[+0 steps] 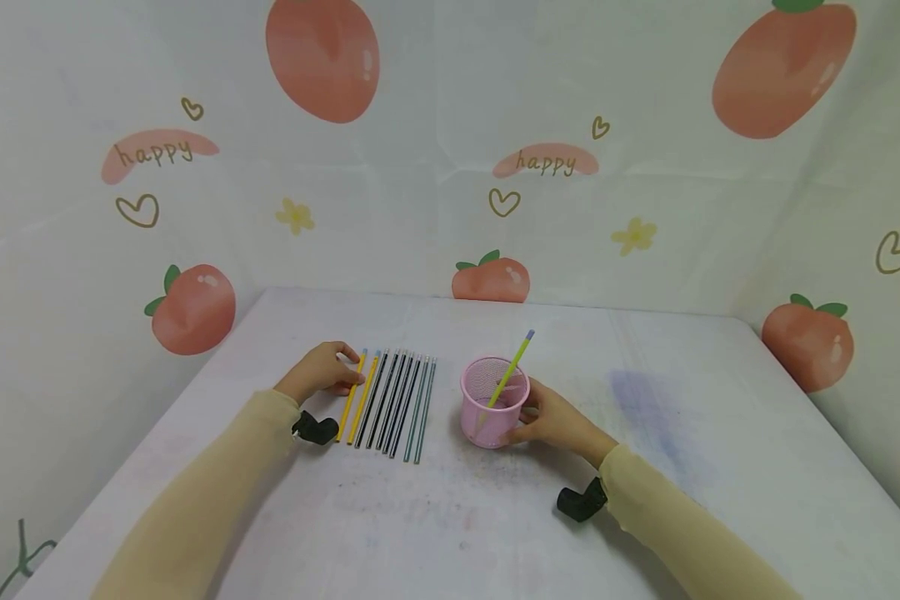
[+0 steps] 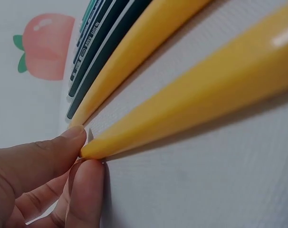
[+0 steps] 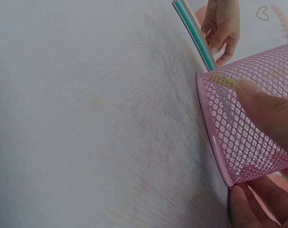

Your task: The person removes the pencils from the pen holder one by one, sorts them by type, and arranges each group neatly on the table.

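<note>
My left hand pinches the leftmost yellow pencil between thumb and finger. Seen from the left wrist, the thumb and fingertip meet at the far end of that yellow pencil. A second yellow pencil lies just to its right, then several dark pencils and two teal pencils, all in a row. My right hand grips the pink mesh pen cup, thumb on the near side and fingers behind. Inside the upright cup leans a yellow-green pencil.
A white cloth-covered table carries everything, with a blue-purple smudge to the right of the cup. Behind it hangs a white curtain printed with peaches, hearts and flowers. Black wrist mounts stick out by both sleeves.
</note>
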A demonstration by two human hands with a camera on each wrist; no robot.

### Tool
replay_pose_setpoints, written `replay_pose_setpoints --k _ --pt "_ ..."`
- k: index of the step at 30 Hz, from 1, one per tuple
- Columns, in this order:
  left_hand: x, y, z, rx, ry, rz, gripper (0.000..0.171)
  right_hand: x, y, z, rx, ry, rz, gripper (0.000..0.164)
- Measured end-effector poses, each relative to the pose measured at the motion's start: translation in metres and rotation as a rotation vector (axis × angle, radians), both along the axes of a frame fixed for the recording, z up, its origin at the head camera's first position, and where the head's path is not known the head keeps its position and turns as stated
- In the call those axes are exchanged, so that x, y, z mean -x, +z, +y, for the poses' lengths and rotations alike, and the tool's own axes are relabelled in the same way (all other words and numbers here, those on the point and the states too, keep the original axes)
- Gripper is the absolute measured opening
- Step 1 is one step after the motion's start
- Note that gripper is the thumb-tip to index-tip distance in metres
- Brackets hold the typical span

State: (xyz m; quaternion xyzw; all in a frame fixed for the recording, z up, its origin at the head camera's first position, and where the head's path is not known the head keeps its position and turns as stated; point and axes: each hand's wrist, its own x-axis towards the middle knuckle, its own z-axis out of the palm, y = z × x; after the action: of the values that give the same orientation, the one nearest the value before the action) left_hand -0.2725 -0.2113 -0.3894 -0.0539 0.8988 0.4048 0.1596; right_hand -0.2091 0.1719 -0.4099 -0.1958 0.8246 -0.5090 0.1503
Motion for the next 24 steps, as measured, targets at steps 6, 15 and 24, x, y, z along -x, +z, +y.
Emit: replay_pose_setpoints --k 6,15,24 --pt "0.0022 -0.0018 -0.0021 -0.004 0.001 -0.009 0.044 -0.0003 0.0003 0.0004 -0.001 0.004 0.005 0.088" --pt "0.0016 -0.0019 -0.0011 -0.006 -0.008 -0.002 0.044 0.0002 -0.0003 0.0005 0.007 0.006 0.01 0.09" --pt "0.0021 -0.0011 -0.0018 -0.028 0.0 -0.009 0.043 0.0003 -0.0003 -0.0001 0.003 -0.013 -0.02 0.093"
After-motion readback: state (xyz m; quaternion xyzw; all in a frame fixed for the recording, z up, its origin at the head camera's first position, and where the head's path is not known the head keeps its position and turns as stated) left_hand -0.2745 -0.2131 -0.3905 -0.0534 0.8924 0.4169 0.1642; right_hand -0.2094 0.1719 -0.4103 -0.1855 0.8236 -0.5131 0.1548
